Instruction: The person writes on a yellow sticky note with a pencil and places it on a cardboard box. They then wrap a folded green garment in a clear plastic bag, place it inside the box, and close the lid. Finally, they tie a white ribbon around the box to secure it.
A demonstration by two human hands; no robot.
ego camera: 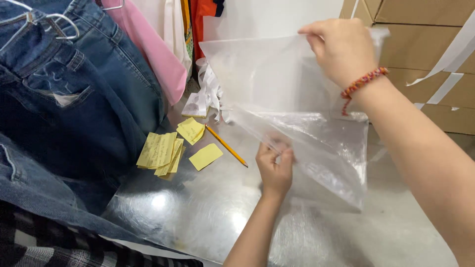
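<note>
bright, even indoor light from overhead. you get hot glare patches on the metal counter (198, 212), strongest near its front left. the clear plastic bag (297, 128) catches soft sheen. your left hand (275, 165) shows slight motion blur. shadows faint; jeans (64, 109) read dark.

jeans (74, 99) | yellow notes (161, 151) | pencil (226, 146) | cardboard boxes (420, 44)
</note>
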